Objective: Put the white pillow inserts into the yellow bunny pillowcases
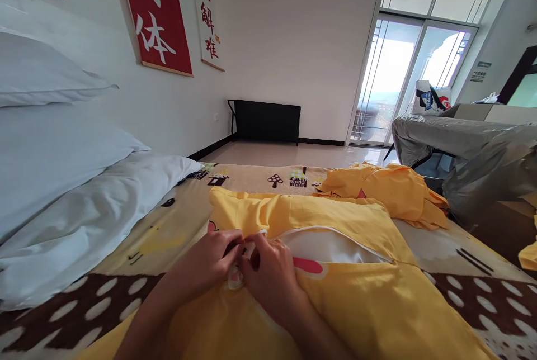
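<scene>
A yellow pillowcase (pixel 356 298) lies on the patterned bedspread, with a white pillow (pixel 323 245) showing through its long zipper opening. The opening gapes on the right of my hands. My left hand (pixel 220 254) pinches the edge of the opening at its left part. Right beside it, my right hand (pixel 271 262) has its fingers closed on the same edge, the fingertips of both hands nearly touching. A small pale piece of fabric shows just below the fingertips. The zipper pull cannot be made out.
White pillows (pixel 62 159) are stacked at the left. Crumpled yellow fabric (pixel 386 189) lies behind the pillowcase on the patterned bedspread (pixel 168 226). At the right stand plastic-covered furniture (pixel 453 133) and a cardboard box (pixel 499 228). A black folded panel (pixel 266 121) leans against the far wall.
</scene>
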`<action>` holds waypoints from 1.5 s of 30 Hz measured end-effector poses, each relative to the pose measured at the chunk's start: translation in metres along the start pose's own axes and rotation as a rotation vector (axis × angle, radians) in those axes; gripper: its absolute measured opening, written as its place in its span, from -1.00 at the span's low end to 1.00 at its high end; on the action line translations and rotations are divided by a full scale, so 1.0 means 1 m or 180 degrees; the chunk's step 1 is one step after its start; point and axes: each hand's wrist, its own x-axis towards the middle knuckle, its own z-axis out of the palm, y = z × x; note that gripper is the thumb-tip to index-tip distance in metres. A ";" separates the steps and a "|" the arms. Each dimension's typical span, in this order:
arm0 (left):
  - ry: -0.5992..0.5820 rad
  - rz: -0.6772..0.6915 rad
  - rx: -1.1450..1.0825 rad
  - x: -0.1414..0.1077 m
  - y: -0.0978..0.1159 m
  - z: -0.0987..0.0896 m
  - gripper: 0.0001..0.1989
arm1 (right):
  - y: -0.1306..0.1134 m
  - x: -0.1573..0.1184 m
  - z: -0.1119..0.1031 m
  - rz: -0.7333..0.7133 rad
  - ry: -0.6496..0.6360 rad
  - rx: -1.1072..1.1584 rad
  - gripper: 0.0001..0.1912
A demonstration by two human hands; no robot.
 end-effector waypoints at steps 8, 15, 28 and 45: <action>-0.0021 -0.0065 0.0292 -0.003 0.001 0.002 -0.71 | 0.005 0.000 0.004 -0.0048 -0.0042 0.0014 -0.86; -0.0034 -0.0056 0.0419 -0.004 0.000 0.003 -0.70 | 0.004 0.000 0.004 0.0015 0.0052 -0.0109 -0.83; 0.0100 -0.0049 0.0328 -0.007 0.002 -0.004 -0.72 | -0.005 0.003 -0.007 0.0374 -0.0204 0.0664 -0.68; -0.0042 -0.0147 0.0377 -0.008 0.002 -0.003 -0.70 | 0.000 0.001 -0.002 0.0154 -0.0353 0.0476 -0.77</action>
